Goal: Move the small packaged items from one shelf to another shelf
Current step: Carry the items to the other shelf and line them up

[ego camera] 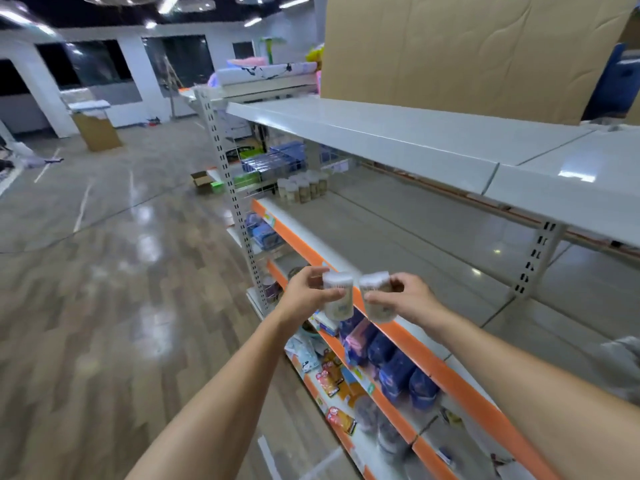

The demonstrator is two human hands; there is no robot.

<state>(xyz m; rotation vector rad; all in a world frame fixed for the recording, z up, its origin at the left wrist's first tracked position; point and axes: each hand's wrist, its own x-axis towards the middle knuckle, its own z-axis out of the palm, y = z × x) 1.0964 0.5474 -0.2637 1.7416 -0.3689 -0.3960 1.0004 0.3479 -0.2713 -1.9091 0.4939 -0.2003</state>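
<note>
Two hands are held out in front of the shelving, each holding one small tub. The left hand (306, 292) has its fingers and thumb curled round the left tub (338, 296), which stands about upright. The right hand (403, 297) grips the right tub (378, 299), which leans a little to the left. The two tubs are just beside each other in mid-air, level with the orange edge of the middle shelf (398, 233); whether they touch cannot be told through the blur. At the far end of that shelf stands a cluster of similar tubs (304, 188), too blurred to count. The top shelf (381, 133) carries one large cardboard sheet (467, 53). Below the hands, a lower shelf holds several dark blue packs (398, 372).
</note>
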